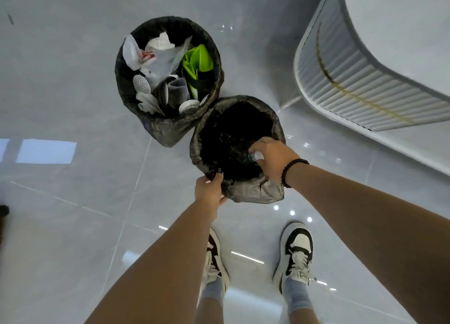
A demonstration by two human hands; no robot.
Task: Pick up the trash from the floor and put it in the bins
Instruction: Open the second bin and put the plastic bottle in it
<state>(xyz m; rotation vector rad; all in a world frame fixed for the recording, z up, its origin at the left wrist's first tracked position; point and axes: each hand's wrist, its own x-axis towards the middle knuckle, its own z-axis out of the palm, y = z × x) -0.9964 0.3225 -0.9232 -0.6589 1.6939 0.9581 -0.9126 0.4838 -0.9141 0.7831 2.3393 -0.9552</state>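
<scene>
Head view: most of the small clear object [256,156] gripped by the right hand [272,158] is hidden behind the curled fingers, so its kind cannot be told; it is held inside the mouth of the near bin [248,192]. The bottom of that bin is lost in the dark of its black liner. The liner's front rim is pinched by the left hand [209,189]. The far bin [158,128], touching the near one, is filled with white wrappers and green paper [197,61]. A white ribbed tabletop edge [345,80] is cut off at the right. Both bins stand on the glossy floor [73,80].
</scene>
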